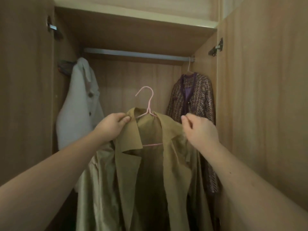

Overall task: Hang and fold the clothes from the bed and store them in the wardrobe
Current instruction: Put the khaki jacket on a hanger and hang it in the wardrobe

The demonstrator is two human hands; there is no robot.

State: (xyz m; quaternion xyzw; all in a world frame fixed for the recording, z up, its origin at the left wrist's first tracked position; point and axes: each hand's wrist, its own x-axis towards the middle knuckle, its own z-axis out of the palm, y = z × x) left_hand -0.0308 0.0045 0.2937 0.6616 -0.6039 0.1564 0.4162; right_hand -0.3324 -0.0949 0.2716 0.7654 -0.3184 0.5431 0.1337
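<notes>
An olive-green coat (pixel 150 164) hangs on a pink wire hanger (pixel 148 104), held up in front of the open wardrobe. My left hand (pixel 111 125) grips the coat's left shoulder by the collar. My right hand (pixel 200 129) pinches the right shoulder. The hanger's hook points up, well below the metal rail (pixel 136 54) and free of it. The coat's lower part runs out of view at the bottom.
A white coat (pixel 80 104) hangs at the rail's left end. A purple patterned cardigan (pixel 191 97) hangs at the right end. Both wardrobe doors (pixel 25 97) stand open at the sides. A shelf (pixel 133 32) sits above the rail.
</notes>
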